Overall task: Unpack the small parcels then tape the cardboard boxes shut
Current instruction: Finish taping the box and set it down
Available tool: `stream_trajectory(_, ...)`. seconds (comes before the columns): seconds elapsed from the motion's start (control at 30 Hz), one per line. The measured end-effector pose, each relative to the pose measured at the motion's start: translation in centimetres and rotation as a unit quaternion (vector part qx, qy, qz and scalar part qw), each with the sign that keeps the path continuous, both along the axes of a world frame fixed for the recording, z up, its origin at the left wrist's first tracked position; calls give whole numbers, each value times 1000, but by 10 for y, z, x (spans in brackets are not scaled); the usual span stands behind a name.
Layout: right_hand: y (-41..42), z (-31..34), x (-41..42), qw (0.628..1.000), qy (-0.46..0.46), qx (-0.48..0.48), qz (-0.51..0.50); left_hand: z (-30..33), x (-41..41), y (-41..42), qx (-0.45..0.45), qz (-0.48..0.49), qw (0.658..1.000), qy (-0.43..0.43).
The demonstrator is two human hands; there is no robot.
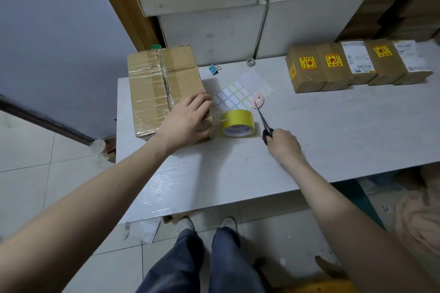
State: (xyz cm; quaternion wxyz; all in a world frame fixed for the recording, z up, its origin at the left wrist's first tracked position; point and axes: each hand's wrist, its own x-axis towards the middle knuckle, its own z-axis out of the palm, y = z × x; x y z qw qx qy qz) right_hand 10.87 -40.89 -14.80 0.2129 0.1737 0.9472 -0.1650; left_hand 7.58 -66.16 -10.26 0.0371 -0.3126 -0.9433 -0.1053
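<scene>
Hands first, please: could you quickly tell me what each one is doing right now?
Left hand: open, fingers spread, resting on the large cardboard box.
Right hand: closed round the scissors, blades pointing away.

Under my left hand (188, 118): 1 brown cardboard box (164, 88), matt, its top banded with glossy clear tape that wrinkles along the seam. Near it to the right: 1 tape roll (237, 123), shiny yellow film. In my right hand (284, 144): scissors (264, 123), dark metal blades, black plastic handle. Far right: 5 small parcels (357, 65), matt brown card with paper labels. My table (333, 131): white, matt, fine wood grain. Sticker sheet (238, 95): smooth paper.
</scene>
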Motion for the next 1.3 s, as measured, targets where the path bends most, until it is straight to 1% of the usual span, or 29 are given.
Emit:
stream_trajectory(0.13,-8,-14,1,1000,3,18,-8,-3,0,-1,-16,1,1000,-2)
stream_trajectory(0.3,-10,-26,1,999,6,20,-24,-5,0,-1,-13,15,1000,-8)
stream_trajectory(0.43,-13,-26,2,999,4,33,-6,-6,-1,-2,-10,14,1000,-8)
stream_trajectory(0.5,-16,-22,0,998,28,52,7,-7,-2,-3,-11,11,1000,-9)
stream_trajectory(0.53,-20,-18,-2,996,68,54,10,-7,-2,-3,-11,8,1000,-13)
stream_trajectory(0.57,-24,-13,-4,992,124,36,9,-6,-2,-4,-10,5,1000,-18)
stream_trajectory(0.6,-31,-7,-6,982,187,-9,1,-5,-2,-5,-9,0,1000,-23)
stream_trajectory(0.63,-39,0,-9,969,235,-79,-11,-5,-2,-6,-7,-5,1000,-26)
stream_trajectory(0.67,-48,8,-11,951,257,-171,-30,-4,-1,-9,-5,-13,999,-30)
stream_trajectory(0.7,-58,16,-12,930,246,-268,-54,-3,0,-12,-3,-21,999,-33)
stream_trajectory(0.77,-76,31,-11,885,144,-434,-91,-2,3,-19,6,-37,998,-45)
stream_trajectory(0.8,-82,34,-9,863,86,-489,-96,-2,4,-23,15,-39,998,-55)
stream_trajectory(0.83,-88,34,-7,845,50,-525,-94,-1,6,-27,27,-38,997,-68)
stream_trajectory(0.87,-92,32,-4,833,44,-545,-90,0,7,-30,41,-35,995,-83)
stream_trajectory(0.97,-96,29,-2,803,74,-579,-119,4,8,-34,54,-37,992,-105)
stream_trajectory(1.03,-95,28,-3,792,46,-591,-142,4,9,-34,53,-39,992,-107)
stream_trajectory(1.1,-92,26,-1,804,7,-579,-132,4,9,-34,55,-40,992,-105)
stream_trajectory(1.13,-91,25,1,810,7,-573,-125,3,10,-34,55,-40,992,-105)
stream_trajectory(1.17,-90,25,2,811,21,-572,-124,3,10,-34,56,-38,992,-105)
stream_trajectory(1.3,-89,30,2,828,141,-535,-92,3,10,-33,57,-37,992,-106)
